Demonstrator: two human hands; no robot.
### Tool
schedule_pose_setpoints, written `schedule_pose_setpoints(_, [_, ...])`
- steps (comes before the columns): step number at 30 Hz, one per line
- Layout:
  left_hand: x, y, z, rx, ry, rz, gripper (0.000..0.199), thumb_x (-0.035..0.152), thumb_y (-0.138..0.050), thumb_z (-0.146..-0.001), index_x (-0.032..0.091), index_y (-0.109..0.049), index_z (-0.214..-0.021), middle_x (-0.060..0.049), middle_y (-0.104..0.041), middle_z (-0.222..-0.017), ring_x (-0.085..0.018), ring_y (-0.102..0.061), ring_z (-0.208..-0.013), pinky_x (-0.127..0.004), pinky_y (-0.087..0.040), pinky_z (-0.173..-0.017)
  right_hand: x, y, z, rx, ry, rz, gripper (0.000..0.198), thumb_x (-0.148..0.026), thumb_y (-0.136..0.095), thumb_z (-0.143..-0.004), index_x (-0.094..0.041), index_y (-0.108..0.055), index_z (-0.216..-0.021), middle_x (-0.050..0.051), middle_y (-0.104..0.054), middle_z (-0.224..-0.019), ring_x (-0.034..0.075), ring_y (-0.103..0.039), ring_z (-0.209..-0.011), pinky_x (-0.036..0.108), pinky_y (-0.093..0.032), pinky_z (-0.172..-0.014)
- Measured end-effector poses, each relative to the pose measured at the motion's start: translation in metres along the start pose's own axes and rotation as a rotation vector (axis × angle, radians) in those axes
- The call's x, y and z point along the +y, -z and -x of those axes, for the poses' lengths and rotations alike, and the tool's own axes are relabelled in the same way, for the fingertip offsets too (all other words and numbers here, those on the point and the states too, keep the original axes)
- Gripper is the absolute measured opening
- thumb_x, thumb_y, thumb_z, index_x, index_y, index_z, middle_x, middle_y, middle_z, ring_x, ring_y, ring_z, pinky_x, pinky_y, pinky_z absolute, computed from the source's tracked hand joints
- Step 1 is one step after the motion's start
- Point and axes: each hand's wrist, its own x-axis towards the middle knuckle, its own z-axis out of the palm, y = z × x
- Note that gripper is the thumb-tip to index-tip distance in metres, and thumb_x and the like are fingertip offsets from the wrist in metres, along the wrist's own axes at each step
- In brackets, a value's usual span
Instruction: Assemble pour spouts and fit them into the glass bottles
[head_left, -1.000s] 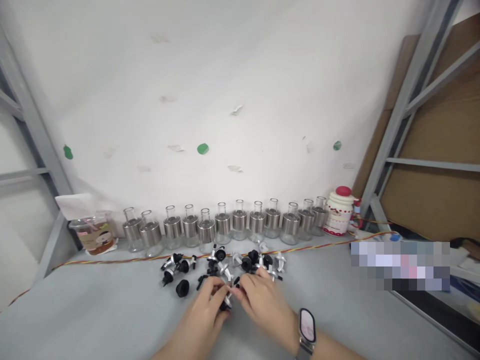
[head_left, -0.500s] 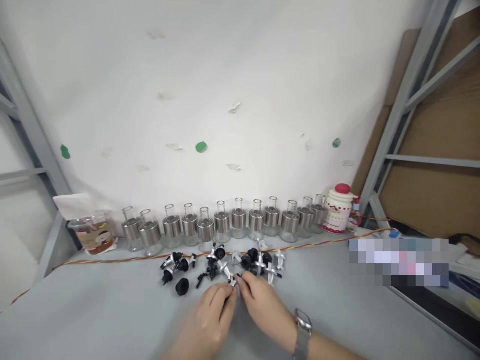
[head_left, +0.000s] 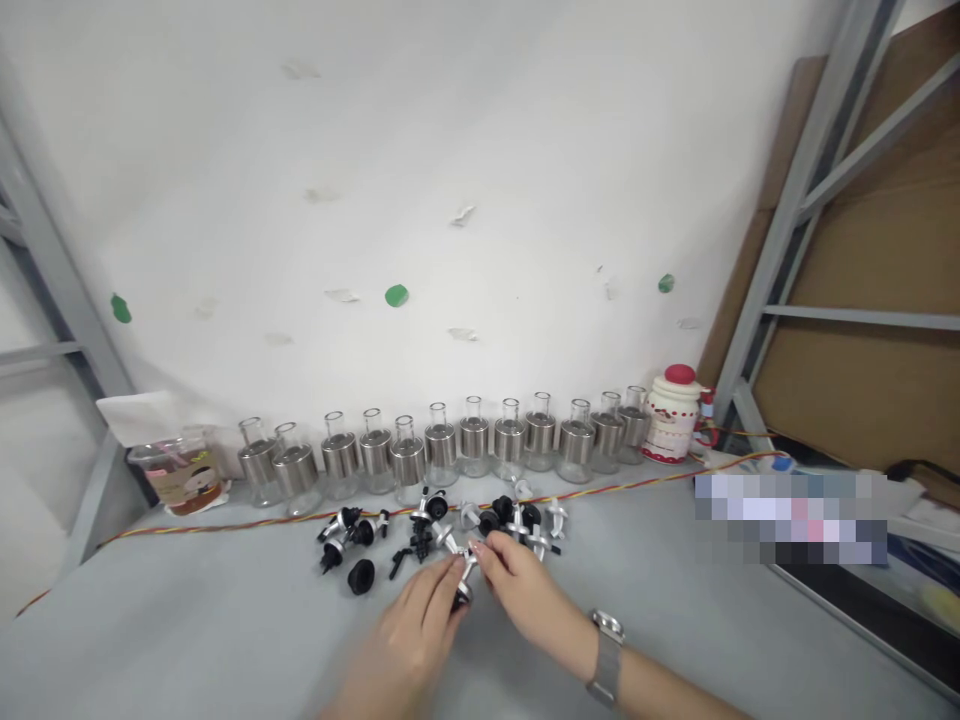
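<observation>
My left hand (head_left: 416, 625) is closed round the black lower end of a silver bottle pourer (head_left: 468, 580), tilted with its narrow spout upward. At the spout's tip, the thumb and fingers of my right hand (head_left: 517, 580) are pinched together; whether they hold a small part there is too small to tell. Just beyond the fingers lies a heap of loose pourer parts: silver spouts (head_left: 444, 538), black stoppers (head_left: 487, 522) and small black caps. A lone black stopper (head_left: 361, 577) rests left of my left hand.
Several glass bottles with steel sleeves (head_left: 407, 462) stand in a row along the white wall. A twisted red-yellow cable (head_left: 300, 520) runs in front of them. A plastic cup (head_left: 187, 480) sits far left, a red-topped jar (head_left: 671, 420) at the right end. Metal shelf posts flank the table.
My left hand has turned, so the pourer's silver body and black end now show between the hands. The right hand stays at the tip. The whole view has shifted slightly.
</observation>
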Motion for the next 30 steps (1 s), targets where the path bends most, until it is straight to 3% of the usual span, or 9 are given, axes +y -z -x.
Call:
schedule_pose_setpoints(4, [0.004,-0.006,0.004,0.032,0.188,0.176,0.029,0.021,-0.044,-0.084,0.011,-0.046,-0.111,-0.012,-0.062,-0.1,-0.019,-0.06,-0.093,-0.03,-0.053,-0.077,-0.002,-0.002,0.003,0.076,0.014,-0.055,0.031,-0.042,-0.035,-0.083,-0.021,-0.034,-0.061,-0.007,-0.032,-0.053,0.01,-0.032,-0.052,0.021,-0.028,-0.049])
schedule_pose_setpoints(8, [0.008,-0.008,0.006,-0.073,0.387,0.405,0.028,0.018,-0.048,-0.081,0.02,-0.046,-0.108,-0.006,-0.062,-0.099,-0.016,-0.061,-0.088,-0.027,-0.053,-0.076,0.002,-0.006,0.004,0.078,-0.024,-0.072,0.03,-0.041,-0.036,-0.083,-0.021,-0.034,-0.061,-0.008,-0.032,-0.05,0.01,-0.033,-0.048,0.021,-0.028,-0.047])
schedule_pose_setpoints(13, [0.006,-0.008,0.004,-0.066,0.411,0.449,0.03,0.013,-0.048,-0.079,0.02,-0.048,-0.108,-0.008,-0.061,-0.102,-0.019,-0.059,-0.094,-0.036,-0.051,-0.08,0.003,-0.006,0.003,0.063,-0.04,-0.088,0.028,-0.038,-0.036,-0.083,-0.021,-0.036,-0.062,-0.008,-0.035,-0.048,0.009,-0.035,-0.044,0.021,-0.027,-0.044])
schedule_pose_setpoints(18, [0.007,-0.006,0.001,-0.119,0.525,0.576,0.029,0.009,-0.048,-0.077,0.02,-0.051,-0.103,-0.006,-0.064,-0.096,-0.016,-0.063,-0.083,-0.028,-0.055,-0.069,0.005,-0.008,0.002,0.094,-0.063,-0.064,0.028,-0.038,-0.036,-0.082,-0.021,-0.036,-0.06,-0.008,-0.033,-0.044,0.01,-0.035,-0.043,0.022,-0.027,-0.044])
schedule_pose_setpoints(21, [0.008,-0.008,0.003,-0.137,0.49,0.539,0.028,0.009,-0.05,-0.076,0.02,-0.051,-0.102,-0.004,-0.064,-0.093,-0.015,-0.063,-0.08,-0.025,-0.054,-0.069,0.006,-0.008,0.001,0.094,-0.064,-0.051,0.027,-0.036,-0.038,-0.081,-0.021,-0.036,-0.058,-0.008,-0.035,-0.044,0.01,-0.035,-0.044,0.022,-0.027,-0.044])
schedule_pose_setpoints(26, [0.008,-0.009,0.005,-0.076,0.271,0.248,0.028,0.016,-0.05,-0.078,0.017,-0.049,-0.105,-0.008,-0.063,-0.096,-0.02,-0.061,-0.088,-0.032,-0.054,-0.071,0.002,-0.004,0.003,0.112,-0.031,0.019,0.026,-0.037,-0.039,-0.08,-0.021,-0.037,-0.059,-0.006,-0.038,-0.051,0.011,-0.037,-0.051,0.023,-0.028,-0.048])
schedule_pose_setpoints(30, [0.011,-0.001,-0.001,-0.14,0.291,0.277,0.023,0.017,-0.049,-0.079,0.017,-0.05,-0.102,-0.006,-0.063,-0.088,-0.018,-0.063,-0.079,-0.028,-0.054,-0.066,0.0,-0.002,0.003,0.081,-0.067,0.068,0.026,-0.036,-0.037,-0.08,-0.02,-0.037,-0.059,-0.006,-0.037,-0.051,0.012,-0.037,-0.051,0.023,-0.028,-0.049])
